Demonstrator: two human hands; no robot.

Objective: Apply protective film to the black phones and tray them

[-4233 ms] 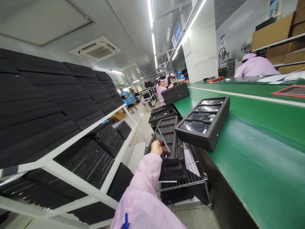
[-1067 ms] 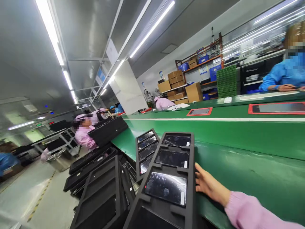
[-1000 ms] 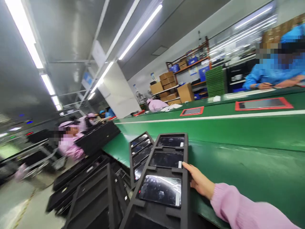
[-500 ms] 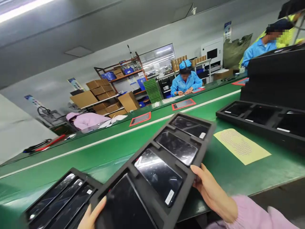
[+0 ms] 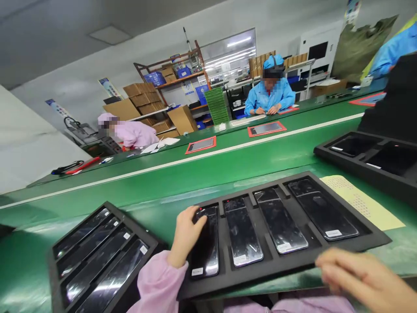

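- Head cam: the front tray (image 5: pixel 273 263) is matte black, foamy-looking stuff, a long rectangle with slots cut in it. It's sitting on the smooth green bench (image 5: pixel 163 213), close to the near edge.
- The phones (image 5: pixel 244 232) lying in its slots are glossy dark slabs with rounded corners, throwing back plenty of glare. Each has a little white sticker at the near end.
- The left hand (image 5: pixel 187 230) is at the tray's left end, thumb spread off the fingers and lying over the corner of the leftmost phone. Can't tell if it's pinching the foam or just resting there.
- The right hand (image 5: pixel 358 274) is a blurry mess by the near right corner, fingers loosely bent. Can't make out whether it's touching the tray or how closed it is.
- Left sleeve (image 5: pixel 159 278) covers part of the gap to the slanted side tray (image 5: pixel 137 226), which runs off the bottom.
- The far-right tray (image 5: pixel 321 151) is cut off by the frame; a yellow sheet (image 5: pixel 381 217) with tiny printed marks is partly tucked behind the front tray.
- Count: four phones in front, four in the side tray, two showing far right, one yellow sheet.
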